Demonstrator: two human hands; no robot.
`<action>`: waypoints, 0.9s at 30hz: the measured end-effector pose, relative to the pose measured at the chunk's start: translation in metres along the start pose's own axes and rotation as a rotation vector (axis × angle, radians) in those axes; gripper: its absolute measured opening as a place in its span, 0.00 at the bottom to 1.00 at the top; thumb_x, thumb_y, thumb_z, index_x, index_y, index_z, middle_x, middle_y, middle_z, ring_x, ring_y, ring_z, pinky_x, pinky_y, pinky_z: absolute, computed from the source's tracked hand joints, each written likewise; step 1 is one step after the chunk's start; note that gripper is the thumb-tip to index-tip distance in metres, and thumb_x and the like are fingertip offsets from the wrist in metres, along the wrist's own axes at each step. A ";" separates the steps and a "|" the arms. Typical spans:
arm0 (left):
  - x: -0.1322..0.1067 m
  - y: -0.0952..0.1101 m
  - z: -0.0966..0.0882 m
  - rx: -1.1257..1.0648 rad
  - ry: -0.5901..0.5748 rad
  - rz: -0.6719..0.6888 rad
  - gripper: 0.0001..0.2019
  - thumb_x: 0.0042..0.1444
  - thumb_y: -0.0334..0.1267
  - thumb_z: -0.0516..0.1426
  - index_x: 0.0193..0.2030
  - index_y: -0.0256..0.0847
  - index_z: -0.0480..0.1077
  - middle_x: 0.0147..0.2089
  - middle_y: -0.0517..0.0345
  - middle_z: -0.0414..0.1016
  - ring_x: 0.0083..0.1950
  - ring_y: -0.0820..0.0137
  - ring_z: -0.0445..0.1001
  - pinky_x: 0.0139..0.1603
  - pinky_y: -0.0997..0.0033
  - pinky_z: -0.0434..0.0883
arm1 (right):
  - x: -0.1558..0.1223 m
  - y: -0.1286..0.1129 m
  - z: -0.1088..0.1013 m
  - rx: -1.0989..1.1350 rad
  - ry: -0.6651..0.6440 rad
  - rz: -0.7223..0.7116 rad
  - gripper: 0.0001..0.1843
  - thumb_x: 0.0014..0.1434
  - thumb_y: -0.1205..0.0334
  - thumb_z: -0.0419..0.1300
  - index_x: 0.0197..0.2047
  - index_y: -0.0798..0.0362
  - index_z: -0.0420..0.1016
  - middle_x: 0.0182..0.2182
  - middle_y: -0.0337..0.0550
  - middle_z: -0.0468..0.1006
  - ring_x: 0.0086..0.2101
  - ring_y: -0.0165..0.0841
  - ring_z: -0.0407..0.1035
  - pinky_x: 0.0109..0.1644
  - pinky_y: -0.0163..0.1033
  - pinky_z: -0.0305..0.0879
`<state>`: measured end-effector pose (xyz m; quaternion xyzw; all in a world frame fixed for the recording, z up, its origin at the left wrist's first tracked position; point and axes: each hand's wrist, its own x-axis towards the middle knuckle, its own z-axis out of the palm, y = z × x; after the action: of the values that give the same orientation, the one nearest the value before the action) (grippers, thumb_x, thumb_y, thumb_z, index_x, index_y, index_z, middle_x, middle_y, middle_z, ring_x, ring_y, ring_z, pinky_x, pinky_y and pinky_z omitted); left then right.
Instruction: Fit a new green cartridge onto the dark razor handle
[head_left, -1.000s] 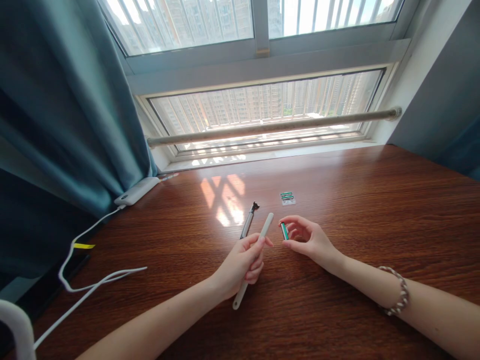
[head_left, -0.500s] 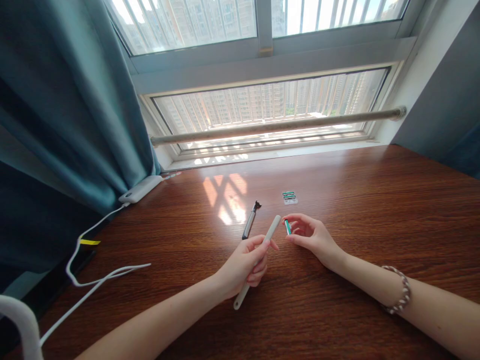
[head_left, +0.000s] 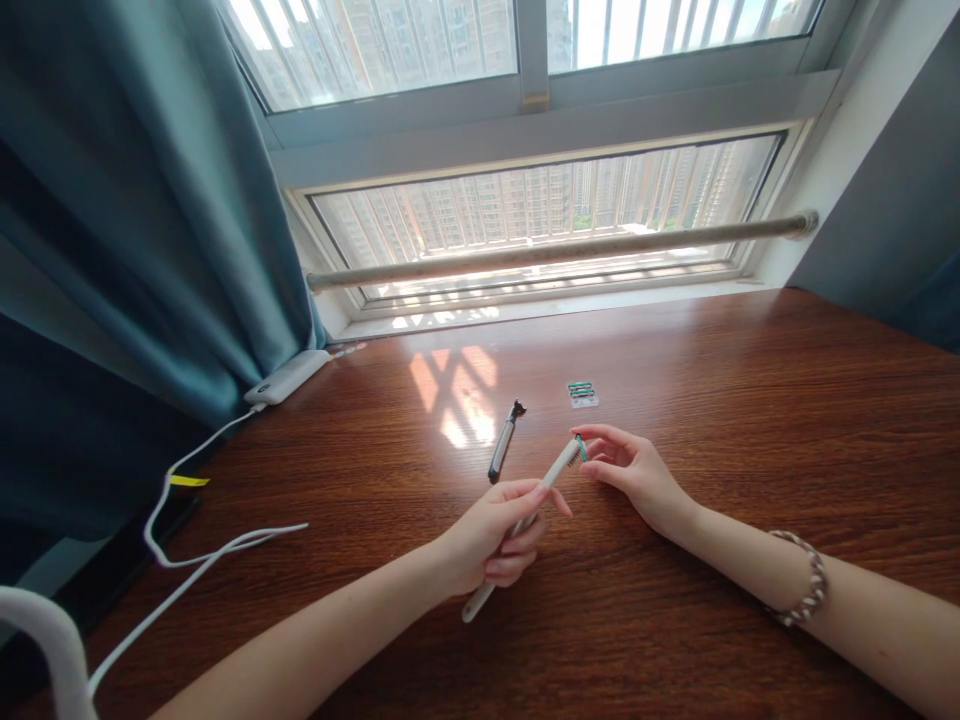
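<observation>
My left hand (head_left: 501,535) is closed around a pale brush (head_left: 559,463) with a long handle and dark bristles at its far end. Between the thumb and fingertips of my right hand (head_left: 634,468) is a small green razor blade cartridge (head_left: 582,448). The bristles are right beside the cartridge and seem to touch it. Beyond my left hand lies a black and grey razor handle (head_left: 504,446), with no cartridge on its head. Farther back, a clear tray (head_left: 585,402) holds more green cartridges.
The brown wooden table (head_left: 750,420) reaches to a window with a horizontal rail (head_left: 525,258). At the left are a blue curtain (head_left: 187,200), a white power strip (head_left: 287,377), a white cable (head_left: 202,560) and a yellow tag (head_left: 190,481).
My left hand has moved the brush up and right, so its head meets the cartridge, and turned it so the bristles show. The cartridge has tilted slightly in my right hand.
</observation>
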<state>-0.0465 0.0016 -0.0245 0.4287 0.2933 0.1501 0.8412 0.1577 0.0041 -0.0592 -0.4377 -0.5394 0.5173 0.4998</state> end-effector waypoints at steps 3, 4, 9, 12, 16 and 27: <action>-0.001 0.001 0.000 -0.007 -0.056 -0.033 0.15 0.57 0.47 0.47 0.40 0.38 0.64 0.13 0.71 0.45 0.10 0.82 0.42 0.08 0.83 0.42 | 0.001 0.000 0.000 0.026 -0.005 -0.009 0.23 0.45 0.59 0.64 0.46 0.53 0.68 0.29 0.39 0.71 0.30 0.27 0.64 0.35 0.33 0.60; -0.001 0.000 0.000 -0.007 -0.054 -0.035 0.15 0.57 0.47 0.47 0.40 0.38 0.64 0.13 0.71 0.44 0.10 0.82 0.42 0.09 0.83 0.43 | 0.001 0.001 0.000 0.027 -0.005 -0.010 0.23 0.45 0.59 0.64 0.46 0.53 0.68 0.29 0.39 0.71 0.30 0.27 0.64 0.35 0.33 0.60; 0.001 -0.002 -0.002 -0.022 0.012 -0.003 0.15 0.57 0.47 0.47 0.41 0.38 0.64 0.13 0.71 0.45 0.12 0.82 0.38 0.10 0.83 0.41 | 0.000 0.002 -0.001 0.010 0.010 -0.013 0.22 0.46 0.57 0.63 0.46 0.53 0.69 0.28 0.39 0.71 0.29 0.26 0.63 0.33 0.32 0.59; 0.001 -0.002 -0.001 -0.026 0.034 0.023 0.15 0.57 0.47 0.48 0.41 0.39 0.64 0.13 0.72 0.45 0.12 0.83 0.38 0.10 0.84 0.41 | -0.001 0.002 -0.001 0.005 0.027 -0.012 0.22 0.47 0.57 0.63 0.46 0.53 0.69 0.28 0.38 0.70 0.28 0.26 0.63 0.32 0.31 0.59; 0.000 -0.001 0.002 0.005 -0.013 0.018 0.15 0.57 0.47 0.47 0.41 0.38 0.65 0.12 0.72 0.45 0.11 0.83 0.38 0.09 0.84 0.41 | 0.001 0.003 0.000 0.023 0.035 -0.011 0.23 0.44 0.58 0.65 0.44 0.54 0.67 0.30 0.40 0.71 0.31 0.28 0.65 0.35 0.33 0.61; 0.001 -0.002 0.001 0.068 0.074 0.058 0.14 0.57 0.47 0.48 0.41 0.38 0.63 0.12 0.72 0.47 0.11 0.82 0.40 0.09 0.83 0.41 | -0.001 0.001 0.001 -0.040 0.010 -0.024 0.23 0.44 0.57 0.65 0.43 0.54 0.66 0.31 0.41 0.71 0.30 0.28 0.66 0.34 0.34 0.64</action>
<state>-0.0447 0.0008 -0.0259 0.4596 0.3168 0.1802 0.8099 0.1562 0.0032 -0.0607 -0.4440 -0.5522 0.4982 0.4998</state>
